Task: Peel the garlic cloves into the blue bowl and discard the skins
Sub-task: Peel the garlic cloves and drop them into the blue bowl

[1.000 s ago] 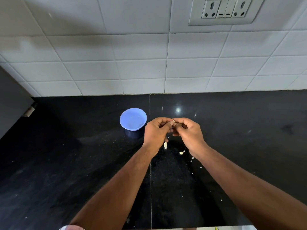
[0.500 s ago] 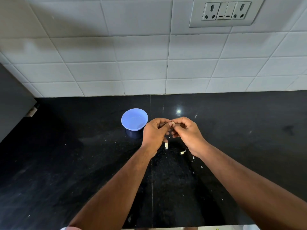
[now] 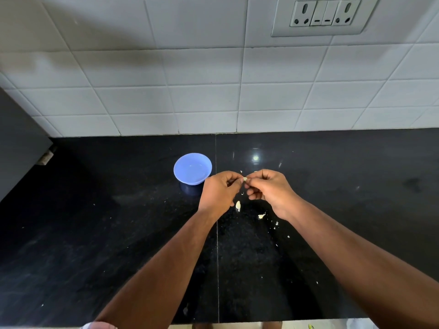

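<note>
Garlic clove (image 3: 245,179) is up off the counter (image 3: 118,233), pinched between both hands at mid-frame — only a small pale tip of it shows between the fingertips. Left hand (image 3: 219,192) has its fingers curled in, thumb and forefinger on the clove from the left; right hand (image 3: 270,189) mirrors it, fingers curled, nipping the clove's right end. Hands nearly touch at the clove. Blue bowl (image 3: 192,169) sits on the counter just left of the left hand, upright; can't make out anything inside it. Below the hands on the black counter: 1 larger pale piece (image 3: 238,206) close under the left hand — skin or clove, can't tell — plus a smaller scrap (image 3: 261,216) near the right wrist and fine flecks trailing right of it. Behind, white tiled wall (image 3: 166,91) with a socket plate (image 3: 325,16) at upper right.
</note>
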A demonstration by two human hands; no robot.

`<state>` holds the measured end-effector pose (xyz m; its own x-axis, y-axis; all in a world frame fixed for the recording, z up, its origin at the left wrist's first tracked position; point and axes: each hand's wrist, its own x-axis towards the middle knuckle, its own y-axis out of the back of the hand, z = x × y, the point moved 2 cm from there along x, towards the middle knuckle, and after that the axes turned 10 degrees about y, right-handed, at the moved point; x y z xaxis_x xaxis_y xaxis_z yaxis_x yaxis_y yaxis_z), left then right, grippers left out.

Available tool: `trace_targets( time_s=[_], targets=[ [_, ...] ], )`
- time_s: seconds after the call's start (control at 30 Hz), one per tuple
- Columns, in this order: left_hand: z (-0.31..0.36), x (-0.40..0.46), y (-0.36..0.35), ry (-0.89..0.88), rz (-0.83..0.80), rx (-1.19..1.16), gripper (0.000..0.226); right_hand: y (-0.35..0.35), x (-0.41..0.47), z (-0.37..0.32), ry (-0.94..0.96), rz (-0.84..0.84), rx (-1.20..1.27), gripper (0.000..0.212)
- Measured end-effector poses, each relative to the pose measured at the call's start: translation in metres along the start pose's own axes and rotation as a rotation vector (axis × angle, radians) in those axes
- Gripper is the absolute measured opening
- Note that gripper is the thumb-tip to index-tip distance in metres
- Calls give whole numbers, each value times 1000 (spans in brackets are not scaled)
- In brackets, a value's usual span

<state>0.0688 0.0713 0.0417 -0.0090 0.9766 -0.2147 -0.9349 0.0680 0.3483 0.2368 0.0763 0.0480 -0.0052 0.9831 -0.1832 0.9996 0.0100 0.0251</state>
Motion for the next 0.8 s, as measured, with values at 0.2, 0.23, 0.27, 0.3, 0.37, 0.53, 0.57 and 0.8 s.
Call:
trace_targets(
  time_s=[0.2, 0.23, 0.27, 0.3, 0.37, 0.53, 0.57, 0.8],
  targets=[
    [1, 0, 3, -46, -11, 117, 10, 4, 3, 2, -80, -24, 40, 9],
    [1, 0, 2, -63, -2, 137, 10, 4, 3, 3, -91, -29, 48, 10],
    [0, 0, 1, -79, 12, 157, 10, 4, 3, 4, -102, -33, 57, 10],
    [-1, 1, 0, -95, 28, 178, 9, 4, 3, 5, -112, -34, 66, 11],
    [-3, 2, -3, -130, 70, 240, 6, 3, 4, 7, -128, -39, 75, 12],
    [-5, 1, -9, -211, 137, 378, 9, 4, 3, 8, -139, -71, 60, 11],
    [-6, 1, -11, -204, 139, 381, 11, 5, 3, 9, -141, -79, 66, 11],
    [-12, 4, -13, 11, 33, 34, 8, 11, 0, 10, -120, -144, 142, 14]
  ],
)
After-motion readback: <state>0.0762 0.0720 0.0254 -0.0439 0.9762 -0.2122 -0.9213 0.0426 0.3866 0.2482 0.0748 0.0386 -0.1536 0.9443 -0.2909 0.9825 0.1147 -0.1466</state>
